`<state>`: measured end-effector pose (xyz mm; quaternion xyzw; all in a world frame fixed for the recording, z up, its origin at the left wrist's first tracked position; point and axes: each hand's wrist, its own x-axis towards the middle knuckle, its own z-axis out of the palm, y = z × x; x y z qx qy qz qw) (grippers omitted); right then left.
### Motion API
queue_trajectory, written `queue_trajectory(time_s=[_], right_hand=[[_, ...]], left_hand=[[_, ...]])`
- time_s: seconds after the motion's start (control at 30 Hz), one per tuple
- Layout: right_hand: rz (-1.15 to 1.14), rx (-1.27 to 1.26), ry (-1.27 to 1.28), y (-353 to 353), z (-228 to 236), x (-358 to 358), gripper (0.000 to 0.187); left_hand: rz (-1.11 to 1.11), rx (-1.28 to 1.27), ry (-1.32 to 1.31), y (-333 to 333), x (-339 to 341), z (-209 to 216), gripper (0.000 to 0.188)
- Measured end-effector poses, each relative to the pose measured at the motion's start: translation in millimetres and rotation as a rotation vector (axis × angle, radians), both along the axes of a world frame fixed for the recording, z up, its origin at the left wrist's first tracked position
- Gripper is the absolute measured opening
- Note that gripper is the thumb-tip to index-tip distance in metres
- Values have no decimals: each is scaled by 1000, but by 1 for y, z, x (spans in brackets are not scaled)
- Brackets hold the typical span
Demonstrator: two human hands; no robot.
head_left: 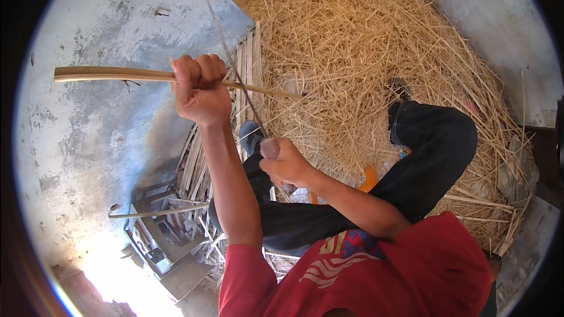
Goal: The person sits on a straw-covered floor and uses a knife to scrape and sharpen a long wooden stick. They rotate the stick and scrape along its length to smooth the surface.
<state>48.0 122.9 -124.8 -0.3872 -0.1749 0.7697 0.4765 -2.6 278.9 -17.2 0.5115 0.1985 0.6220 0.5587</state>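
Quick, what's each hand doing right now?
Left hand: closed, holding a pale split strip.
Right hand: closed, holding the handle of a long, thin blade.

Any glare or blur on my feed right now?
In the head view, white glare washes out the lower left, beside the weathered pale-blue wall; also in the head view, the long thin grey metal blade in the right hand blurs toward its tip.
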Motion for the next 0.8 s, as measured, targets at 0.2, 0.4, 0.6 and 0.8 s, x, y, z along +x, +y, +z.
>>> queue_trajectory(time_s=[0.2, 0.4, 0.6, 0.8], right_hand=[[-142, 57, -444, -25, -148, -29, 6], [138, -410, -596, -66, -231, 41, 7], [154, -418, -538, -71, -209, 67, 12], [109, -358, -693, -90, -243, 67, 18]], left_hand=[[-50, 19, 26, 4, 1, -2, 45], [-48, 22, -18, 2, -2, -3, 44], [259, -26, 35, 11, -40, 19, 46], [676, 353, -186, -44, -187, 233, 24]])
